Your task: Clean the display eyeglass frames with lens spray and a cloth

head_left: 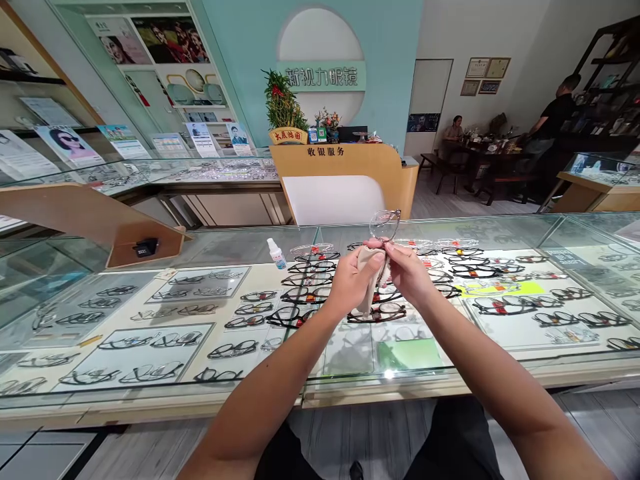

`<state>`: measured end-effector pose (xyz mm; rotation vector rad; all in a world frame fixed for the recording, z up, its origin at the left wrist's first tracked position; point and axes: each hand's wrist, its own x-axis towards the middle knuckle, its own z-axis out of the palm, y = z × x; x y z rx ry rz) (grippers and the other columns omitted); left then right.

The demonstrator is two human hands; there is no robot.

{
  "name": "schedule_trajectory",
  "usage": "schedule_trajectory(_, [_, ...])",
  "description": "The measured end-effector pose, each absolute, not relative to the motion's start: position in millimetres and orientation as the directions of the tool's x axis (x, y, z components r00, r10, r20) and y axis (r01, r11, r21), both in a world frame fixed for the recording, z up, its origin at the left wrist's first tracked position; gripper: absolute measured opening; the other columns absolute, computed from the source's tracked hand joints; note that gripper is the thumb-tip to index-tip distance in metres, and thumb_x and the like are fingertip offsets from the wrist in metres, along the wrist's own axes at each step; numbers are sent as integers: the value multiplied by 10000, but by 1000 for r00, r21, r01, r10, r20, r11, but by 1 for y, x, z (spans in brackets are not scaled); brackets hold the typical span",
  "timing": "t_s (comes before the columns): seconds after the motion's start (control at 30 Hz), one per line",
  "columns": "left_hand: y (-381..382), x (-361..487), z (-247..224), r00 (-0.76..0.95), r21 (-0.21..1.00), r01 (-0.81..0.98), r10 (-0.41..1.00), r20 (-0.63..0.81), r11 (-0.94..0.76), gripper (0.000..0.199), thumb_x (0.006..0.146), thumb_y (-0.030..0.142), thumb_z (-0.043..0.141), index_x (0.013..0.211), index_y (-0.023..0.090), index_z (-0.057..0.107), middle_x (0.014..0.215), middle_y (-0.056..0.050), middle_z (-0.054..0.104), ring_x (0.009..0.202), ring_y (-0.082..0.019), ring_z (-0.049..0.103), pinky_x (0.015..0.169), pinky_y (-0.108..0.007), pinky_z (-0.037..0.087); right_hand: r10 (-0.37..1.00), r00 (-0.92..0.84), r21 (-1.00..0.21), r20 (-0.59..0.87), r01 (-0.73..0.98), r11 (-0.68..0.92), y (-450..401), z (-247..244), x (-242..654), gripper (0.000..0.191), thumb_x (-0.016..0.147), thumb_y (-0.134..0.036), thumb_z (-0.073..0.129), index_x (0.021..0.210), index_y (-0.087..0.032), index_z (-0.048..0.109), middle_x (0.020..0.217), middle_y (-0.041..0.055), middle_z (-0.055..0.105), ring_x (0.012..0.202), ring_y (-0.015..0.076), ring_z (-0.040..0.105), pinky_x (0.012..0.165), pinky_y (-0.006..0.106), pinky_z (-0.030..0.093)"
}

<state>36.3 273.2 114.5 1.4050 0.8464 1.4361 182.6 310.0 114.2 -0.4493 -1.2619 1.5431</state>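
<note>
A pair of eyeglasses (pixel 384 227) is held up above the glass display case, one round lens rising over my fingers. My left hand (pixel 353 277) is closed around a light beige cloth (pixel 369 293), pressing it against the lower part of the glasses. Closed on the frame from the other side is my right hand (pixel 409 270), its thumb and fingers pinching near the middle. The second lens is mostly hidden by the cloth and fingers. A small white spray bottle (pixel 277 254) stands on the glass to the left of my hands.
Under the glass top lie rows of eyeglasses (pixel 305 295). A wooden stand (pixel 95 217) rests on the left of the glass display case (pixel 200 250). Beyond are a cashier counter (pixel 345 167) and two people near a dark table (pixel 493 155).
</note>
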Motion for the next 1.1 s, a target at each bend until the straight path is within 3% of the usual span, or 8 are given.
schedule_trajectory(0.1, [275, 36, 115, 74, 926, -120, 927, 369, -359, 560, 925, 717, 729, 1116, 191, 732, 772, -11, 665, 668, -159, 586, 652, -284, 477, 865, -383, -880, 324, -458, 127, 311, 115, 184, 369, 863, -605, 829, 1009, -276, 908, 1255, 72, 768, 950, 221, 676, 703, 317, 549])
schedule_trajectory(0.3, [285, 29, 110, 110, 938, -122, 935, 337, -324, 676, 881, 832, 689, 1000, 171, 767, 830, -32, 711, 805, -178, 625, 790, -284, 503, 867, -325, -864, 378, -459, 205, 319, 117, 191, 314, 898, -582, 819, 992, -296, 907, 1196, 53, 746, 1152, 248, 661, 996, 344, 534])
schedule_trajectory(0.5, [300, 17, 105, -116, 933, -298, 978, 176, -203, 754, 736, 864, 801, 1032, 173, 740, 851, -37, 754, 834, -205, 705, 742, -287, 537, 811, -343, -863, 474, -366, 349, 327, 119, 201, 293, 968, -564, 751, 998, -317, 907, 1311, 69, 690, 1409, 289, 550, 1154, 400, 461])
schedule_trajectory(0.6, [305, 12, 110, -132, 890, -418, 981, 140, -183, 799, 710, 847, 838, 1117, 171, 714, 929, -66, 788, 928, -234, 752, 762, -301, 574, 770, -418, -875, 483, -261, 407, 328, 118, 203, 315, 968, -583, 748, 993, -312, 909, 1354, 80, 660, 1465, 303, 505, 1229, 431, 399])
schedule_trajectory(0.77, [303, 9, 118, -111, 856, -493, 987, 118, -158, 721, 785, 749, 862, 1166, 162, 687, 1008, -99, 812, 1006, -257, 781, 834, -348, 627, 723, -538, -897, 432, -176, 406, 325, 118, 202, 304, 1008, -562, 709, 1050, -336, 906, 1351, 72, 640, 1341, 291, 572, 1200, 453, 403])
schedule_trajectory(0.9, [301, 7, 119, -65, 893, -434, 993, 104, -121, 755, 748, 788, 862, 1112, 138, 735, 960, -115, 812, 886, -256, 783, 748, -342, 619, 716, -568, -906, 406, -148, 396, 324, 120, 202, 303, 999, -564, 717, 1028, -332, 910, 1196, 71, 629, 1194, 268, 583, 1109, 435, 445])
schedule_trajectory(1.0, [300, 5, 119, 3, 910, -391, 988, 154, -140, 830, 716, 822, 859, 1134, 112, 765, 845, -85, 781, 736, -202, 732, 683, -302, 569, 707, -589, -912, 392, -149, 382, 326, 118, 201, 323, 981, -576, 734, 993, -308, 913, 1088, 61, 602, 1096, 249, 576, 1080, 420, 441])
schedule_trajectory(1.1, [299, 5, 121, 30, 914, -375, 983, 179, -155, 750, 735, 790, 869, 1066, 124, 771, 751, -35, 733, 607, -146, 646, 635, -278, 523, 682, -618, -911, 391, -152, 384, 326, 116, 200, 338, 985, -582, 724, 989, -300, 912, 1061, 55, 610, 1044, 240, 574, 1075, 418, 430])
